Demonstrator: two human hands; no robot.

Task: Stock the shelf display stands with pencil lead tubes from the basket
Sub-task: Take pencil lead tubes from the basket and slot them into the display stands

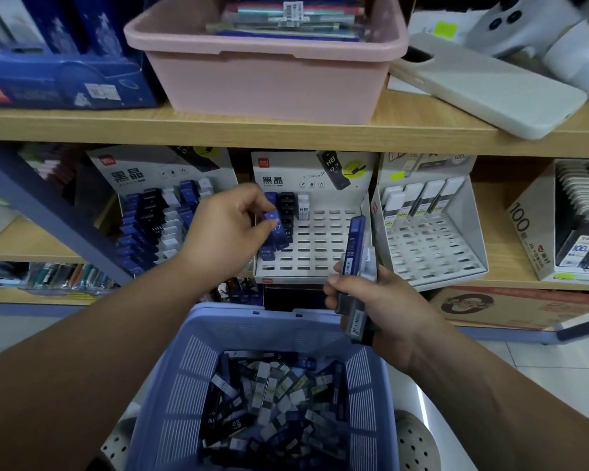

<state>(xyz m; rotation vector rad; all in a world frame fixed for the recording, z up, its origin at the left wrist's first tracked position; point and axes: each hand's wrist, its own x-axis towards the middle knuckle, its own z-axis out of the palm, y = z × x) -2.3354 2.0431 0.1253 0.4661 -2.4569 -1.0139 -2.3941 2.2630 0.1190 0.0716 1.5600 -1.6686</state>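
The middle display stand (323, 232) is my reference. At its left column the left hand (225, 229) pinches one blue tube (278, 232) between the thumb and curled fingertips. It grips the upper part, I think so that the lower end is free to enter a slot. The blue and black columns at the stand's left side are partly filled, and most slots to the right of them are empty. Just in front of the stand's lower right corner the right hand (381, 300) is closed around a bundle of tubes (356, 263), held upright. This is probably a ready supply near the slots, so the other hand need not go down each time. Below and in front of the stand sits the basket (191, 379), where many loose tubes (269, 402) lie mixed, so the stocking seems far from finished
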